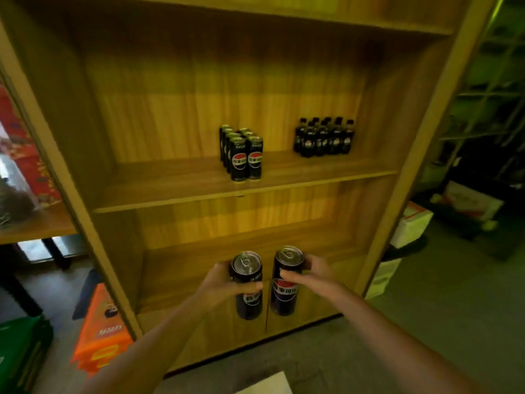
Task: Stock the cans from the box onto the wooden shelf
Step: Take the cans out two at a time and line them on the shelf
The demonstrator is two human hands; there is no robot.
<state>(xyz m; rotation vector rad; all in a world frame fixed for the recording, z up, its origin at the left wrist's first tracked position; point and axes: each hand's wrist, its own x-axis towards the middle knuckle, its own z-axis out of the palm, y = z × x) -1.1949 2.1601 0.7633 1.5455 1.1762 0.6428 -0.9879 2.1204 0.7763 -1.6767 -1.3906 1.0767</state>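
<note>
The wooden shelf [199,191] fills most of the view, its middle board running from 9 to 3 o'clock. On that board, at about 12 o'clock from the hands, stands a block of cans [241,153], two files deep, all upright and touching. To its 3 o'clock, well apart, is a cluster of small dark bottles [324,137]. The rest of the board is bare, as is the lower board behind the hands, as far as it shows.

So the stocking looks partly done: one block is in place, two more cans are in hand, and there is plenty of room left. How many remain I cannot tell. The box itself is not clearly in view; a pale corner [267,383] at 6 o'clock may be its flap, but that is a guess.

The left hand [224,282] is wrapped around the left can [247,285], thumb across the front. The right hand [309,273] is clamped on the right can [285,280] near its top. Both cans are upright, just beside each other and not touching, held in front of the lower board at 6 o'clock from the stocked block. The likely next step is to lift them up to that block.

At 8 o'clock, orange packs [102,325] lean by the shelf side.
</note>
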